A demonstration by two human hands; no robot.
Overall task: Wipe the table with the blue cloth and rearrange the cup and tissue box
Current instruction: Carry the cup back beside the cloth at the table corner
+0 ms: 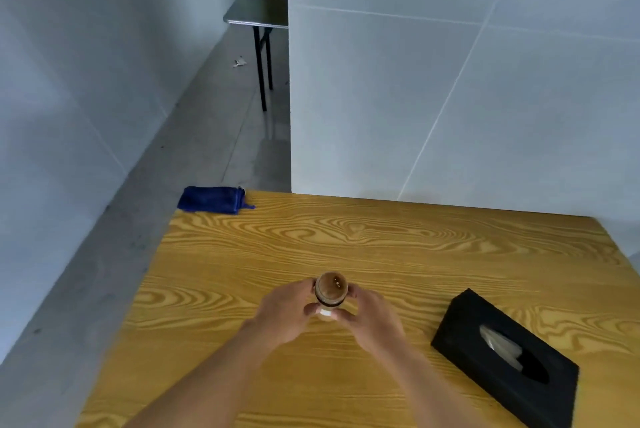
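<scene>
Brown cup (331,290) clasped between both hands' fingers (311,309)

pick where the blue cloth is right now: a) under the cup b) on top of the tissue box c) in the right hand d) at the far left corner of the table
d: the blue cloth lies folded at the table's far left corner, away from both hands.

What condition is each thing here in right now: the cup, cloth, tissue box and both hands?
Cup: upright, held between both hands.
Blue cloth: folded, untouched, at the table's far left corner.
Tissue box: flat on the table, tissue showing in its slot.
Left hand: gripping the cup.
Right hand: gripping the cup.
</scene>
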